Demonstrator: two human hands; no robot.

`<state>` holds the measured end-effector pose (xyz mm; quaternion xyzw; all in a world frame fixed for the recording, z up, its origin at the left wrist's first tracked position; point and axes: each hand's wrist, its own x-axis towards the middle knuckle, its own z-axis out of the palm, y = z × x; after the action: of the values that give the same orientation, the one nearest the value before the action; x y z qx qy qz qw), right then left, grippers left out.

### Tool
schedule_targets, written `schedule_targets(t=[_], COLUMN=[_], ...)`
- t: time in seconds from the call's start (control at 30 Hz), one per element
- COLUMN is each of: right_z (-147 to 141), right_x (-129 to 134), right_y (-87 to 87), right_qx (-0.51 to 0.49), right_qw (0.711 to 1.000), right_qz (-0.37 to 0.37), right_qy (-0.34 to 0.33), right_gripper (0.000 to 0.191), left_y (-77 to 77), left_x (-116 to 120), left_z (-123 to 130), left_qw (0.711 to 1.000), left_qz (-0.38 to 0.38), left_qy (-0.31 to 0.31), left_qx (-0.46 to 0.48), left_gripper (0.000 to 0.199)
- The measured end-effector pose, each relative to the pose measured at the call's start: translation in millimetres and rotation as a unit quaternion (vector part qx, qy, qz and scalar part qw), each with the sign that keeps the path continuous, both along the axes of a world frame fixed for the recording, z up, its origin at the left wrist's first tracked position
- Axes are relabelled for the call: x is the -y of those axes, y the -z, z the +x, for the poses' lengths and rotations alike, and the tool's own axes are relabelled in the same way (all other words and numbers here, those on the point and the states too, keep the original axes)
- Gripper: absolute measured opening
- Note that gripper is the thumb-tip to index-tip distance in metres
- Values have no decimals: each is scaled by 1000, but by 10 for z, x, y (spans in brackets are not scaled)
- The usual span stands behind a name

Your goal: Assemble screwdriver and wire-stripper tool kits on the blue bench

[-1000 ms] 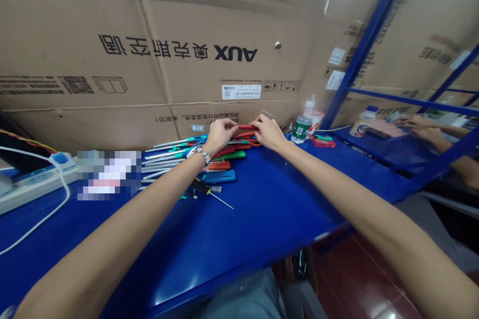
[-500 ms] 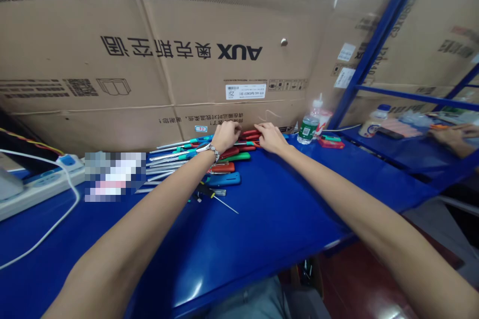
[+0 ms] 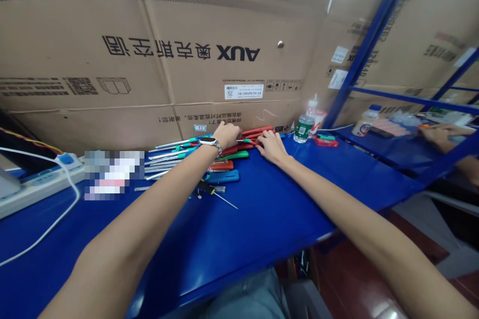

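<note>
My right grip (image 3: 274, 147) has drawn back from the red handle (image 3: 262, 130) along the desk (image 3: 258, 229); whether it or my left grip (image 3: 226, 137) pinches anything, I can't tell. Looks stiff, light: take its middle.

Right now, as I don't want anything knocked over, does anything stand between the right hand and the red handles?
Nothing visible does. The right hand is right at the red handles; whether it grips one is unclear. The green-labelled bottle stands to its right, not between.
</note>
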<state>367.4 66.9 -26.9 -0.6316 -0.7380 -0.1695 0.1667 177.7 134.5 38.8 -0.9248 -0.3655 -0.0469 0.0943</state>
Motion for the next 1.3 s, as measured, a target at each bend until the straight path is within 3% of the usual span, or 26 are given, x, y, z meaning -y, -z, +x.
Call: schedule_targets(t=[0.2,0.4,0.53,0.7,0.8,1.07,1.2,1.27,1.3], right_z=[-39,-492,-908,-1244,-1356,-1608,-1506,-1404,-1361], right_x=[231,560,673,702,731,936,962,929,909], right_y=[-5,-66,-81,-105,-111,-132,-163,-151,-138], right_qx=[-58,-103,-132,-176,-207,-332,-388,-432,-422], right_qw=[995,977,958,933,930,894,867,863,875], right_qz=[60,109,123,94,41,-37,-7,16,-2], right_qy=[-61,-155,-225,-301,-302,-297,-312,-263,-239], right_gripper=[10,8,7,15,18,19,29,26,21], left_y=[-127,-220,-140,69,170,293,283,262,256], left_x=[244,808,1113,1259,1340,1592,1567,1549,1542], left_z=[-211,-873,-1487,-2084,-2141,-1849,-1989,-2096,-2142], left_qw=[998,997,996,992,990,991,991,991,990], left_qz=[30,62,73,52,46,25,25,26,24], left_qy=[45,38,13,19,25,75,54,36,29], left_qx=[13,36,49,116,128,110,116,130,133], left_gripper=[28,29,28,29,28,40,33,35,36])
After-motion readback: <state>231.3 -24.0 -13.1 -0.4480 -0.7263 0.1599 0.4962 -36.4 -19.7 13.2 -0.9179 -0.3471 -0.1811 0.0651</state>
